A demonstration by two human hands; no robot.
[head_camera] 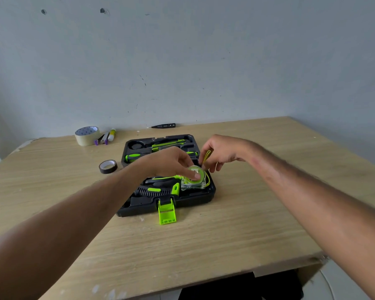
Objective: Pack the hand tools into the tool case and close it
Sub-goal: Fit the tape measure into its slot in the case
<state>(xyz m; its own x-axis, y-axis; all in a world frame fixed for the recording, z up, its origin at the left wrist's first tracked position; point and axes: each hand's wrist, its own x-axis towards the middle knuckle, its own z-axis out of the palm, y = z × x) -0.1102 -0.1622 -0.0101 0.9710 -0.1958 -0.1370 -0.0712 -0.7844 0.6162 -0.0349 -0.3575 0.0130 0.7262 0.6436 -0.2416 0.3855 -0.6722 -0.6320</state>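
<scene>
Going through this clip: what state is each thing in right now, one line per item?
tool case: open, lying flat
latch: flipped out, unfastened
tape measure: in the case, held
left hand: gripping the tape measure
right hand: pinching the yellow strap
black tape roll: on the table, unpacked

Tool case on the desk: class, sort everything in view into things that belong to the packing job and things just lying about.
Job: tool case, tape measure under the left hand, its yellow strap pinched by the right hand, green latch.

Lying about: masking tape, black tape, glue stick, tester pen.
</scene>
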